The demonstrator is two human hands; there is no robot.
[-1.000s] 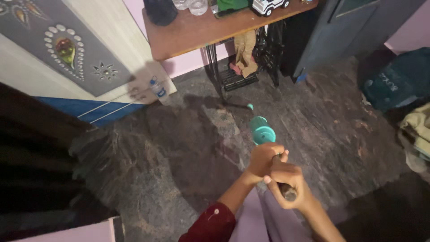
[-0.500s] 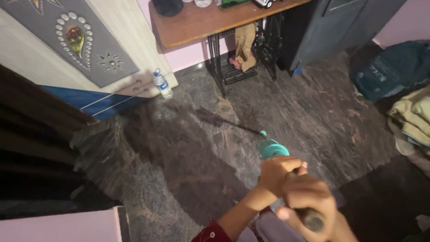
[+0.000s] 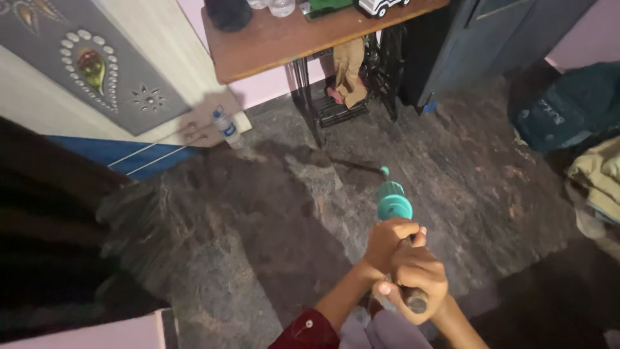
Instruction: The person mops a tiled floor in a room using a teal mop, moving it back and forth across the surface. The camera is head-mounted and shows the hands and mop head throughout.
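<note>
Teal-collared mop handle (image 3: 395, 205) in both closed hands, left (image 3: 387, 240) above right (image 3: 418, 279).

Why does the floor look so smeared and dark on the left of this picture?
Head view: the broom's bristle end is motion-blurred over the stone floor; dim light leaves a dark shadow lower left; both hands, left hand and right hand, on the handle stay fairly sharp.
</note>
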